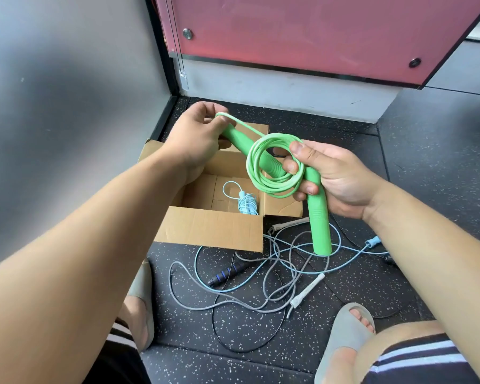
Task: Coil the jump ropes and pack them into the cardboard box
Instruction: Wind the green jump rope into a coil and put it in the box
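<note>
Gripping the green jump rope [272, 165] above the open cardboard box [214, 227], the right hand [344, 178] has its fingers curled round the coil and one handle. The left hand [197, 139] pinches the other handle's end and a cord loop. A coiled blue rope [247, 205] lies inside the box. Loose ropes [227, 273] lie tangled on the floor beside it.

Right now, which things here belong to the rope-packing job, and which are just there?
Job: green jump rope, held by the left hand and right hand; cardboard box; pale blue coiled rope inside it; tangled ropes on the floor.
Not the job: grey sandals; pink panel.
</note>
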